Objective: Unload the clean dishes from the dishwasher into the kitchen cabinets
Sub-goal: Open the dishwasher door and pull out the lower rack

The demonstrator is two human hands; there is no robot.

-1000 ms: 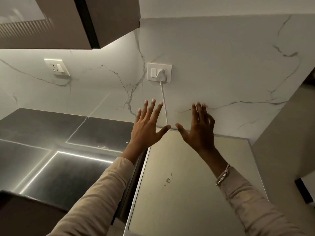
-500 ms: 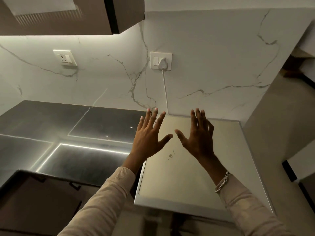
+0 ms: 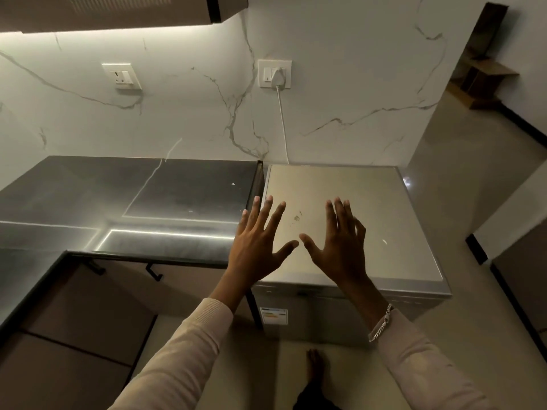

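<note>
A silver freestanding dishwasher (image 3: 384, 202) stands against the marble wall, its door closed and a label on its front. My left hand (image 3: 257, 247) and my right hand (image 3: 340, 247) are held up in the air in front of it, fingers spread, backs toward me, holding nothing. Lower kitchen cabinets (image 3: 74, 306) with black handles sit under the dark countertop on the left. An upper cabinet (image 3: 118, 10) hangs at the top left. No dishes are visible.
A dark glossy countertop (image 3: 118, 196) runs left of the dishwasher. A white plug and cord (image 3: 278, 81) drop from a wall socket behind the machine; a second socket (image 3: 121, 76) is further left. A doorway opens on the right. My bare foot (image 3: 316, 368) is on the floor.
The view has tilted downward, so the dishwasher's front, the lower cabinets and the floor have come into sight. Both hands stay raised and spread, side by side.
</note>
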